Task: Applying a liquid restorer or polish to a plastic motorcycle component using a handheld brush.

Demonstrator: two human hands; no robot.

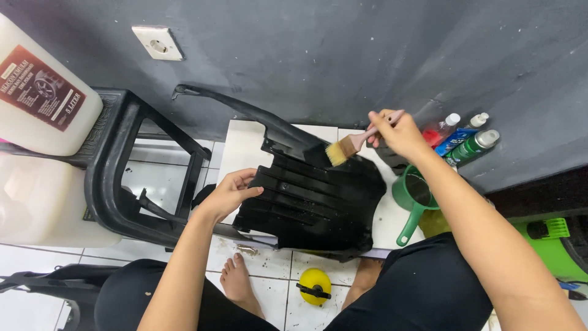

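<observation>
A black ribbed plastic panel [312, 202] with a long curved arm lies across my lap and leans toward the dark wall. My left hand [229, 193] grips its left edge, fingers curled over the rim. My right hand [395, 132] holds a paintbrush [352, 146] by its pale handle, the tan bristles touching the panel's upper part.
A black plastic stool [131, 178] stands left, carrying a large white jug [43, 92]. A green dipper [413, 199] sits on the tiled floor right of the panel. Spray cans and bottles [468, 138] stand by the wall. A yellow round object [314, 286] lies between my feet.
</observation>
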